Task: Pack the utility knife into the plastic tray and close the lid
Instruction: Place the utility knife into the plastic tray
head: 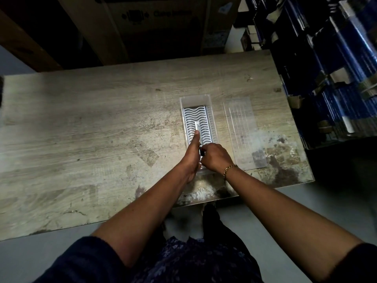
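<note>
A: Where was the utility knife (198,130) at that moment?

B: It lay along the middle of the plastic tray (196,100), on the white wavy insert (191,117). Its pale end pointed away from the person and its dark end was near the hands.

A: Why were both hands on it?

B: I think they were seating it in the insert. The left hand (191,158) reached forward with the thumb stretched flat on the knife body, probably to press it down. The right hand (215,157) was at the dark end, maybe to guide it into place.

A: And the fingers?

B: The left thumb was straight and touched the knife; the other left fingers were hidden under the hand, so I cannot tell how open they were. The right fingers were curled narrow around the dark end, as I judge it.

A: Was the lid on?

B: No. The clear lid (242,127) lay flat on the table (102,119), just beside the tray on the right, apart from it, ready for the closing step.
</note>
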A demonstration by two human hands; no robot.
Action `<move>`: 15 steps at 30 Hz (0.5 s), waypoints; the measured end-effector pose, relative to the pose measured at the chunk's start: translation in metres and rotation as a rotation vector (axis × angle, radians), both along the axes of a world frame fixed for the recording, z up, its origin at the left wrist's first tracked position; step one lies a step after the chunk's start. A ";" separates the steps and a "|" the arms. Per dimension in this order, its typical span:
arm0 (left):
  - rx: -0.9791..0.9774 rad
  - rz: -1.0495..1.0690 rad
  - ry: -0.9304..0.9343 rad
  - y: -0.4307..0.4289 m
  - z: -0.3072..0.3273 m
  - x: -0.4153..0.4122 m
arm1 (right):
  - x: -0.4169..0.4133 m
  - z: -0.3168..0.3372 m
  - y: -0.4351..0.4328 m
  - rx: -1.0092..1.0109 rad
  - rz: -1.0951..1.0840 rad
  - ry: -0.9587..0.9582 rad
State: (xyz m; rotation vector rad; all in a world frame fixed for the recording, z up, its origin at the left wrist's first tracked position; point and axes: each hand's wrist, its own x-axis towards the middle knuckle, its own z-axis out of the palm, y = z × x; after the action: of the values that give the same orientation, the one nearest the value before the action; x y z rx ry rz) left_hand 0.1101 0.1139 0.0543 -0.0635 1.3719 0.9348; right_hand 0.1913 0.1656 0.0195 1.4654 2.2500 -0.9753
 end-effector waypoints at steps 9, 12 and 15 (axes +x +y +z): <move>0.008 0.059 -0.010 0.003 -0.003 -0.003 | -0.003 0.003 0.003 -0.004 -0.012 0.011; 0.015 0.051 0.002 0.002 -0.003 -0.001 | -0.002 0.004 0.001 -0.021 -0.013 0.017; 0.019 0.049 0.020 0.001 -0.002 0.000 | 0.001 0.003 -0.001 -0.029 -0.008 0.008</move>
State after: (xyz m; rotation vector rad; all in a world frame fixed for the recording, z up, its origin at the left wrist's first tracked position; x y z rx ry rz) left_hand 0.1103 0.1151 0.0527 -0.0734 1.3850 0.9915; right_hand 0.1919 0.1644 0.0225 1.4623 2.2275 -1.0145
